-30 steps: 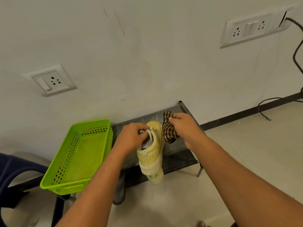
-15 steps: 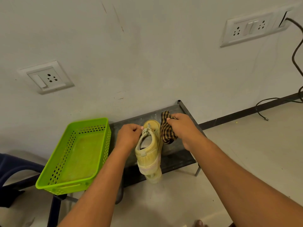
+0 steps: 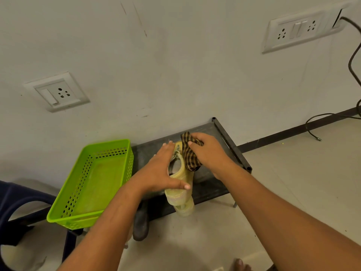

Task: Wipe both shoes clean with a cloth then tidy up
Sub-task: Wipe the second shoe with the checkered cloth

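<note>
Yellow shoe (image 3: 178, 196), right of the green basket (image 3: 91, 182).
Your left hand (image 3: 158, 173) lies spread against it; your right hand (image 3: 210, 154) pinches the checked cloth (image 3: 190, 159).

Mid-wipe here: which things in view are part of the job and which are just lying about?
In the job: yellow shoe, checked cloth, left hand, right hand, dark shoe lower down (possibly the second).
Lying about: green basket, black rack, wall sockets, cable, blue chair.
</note>
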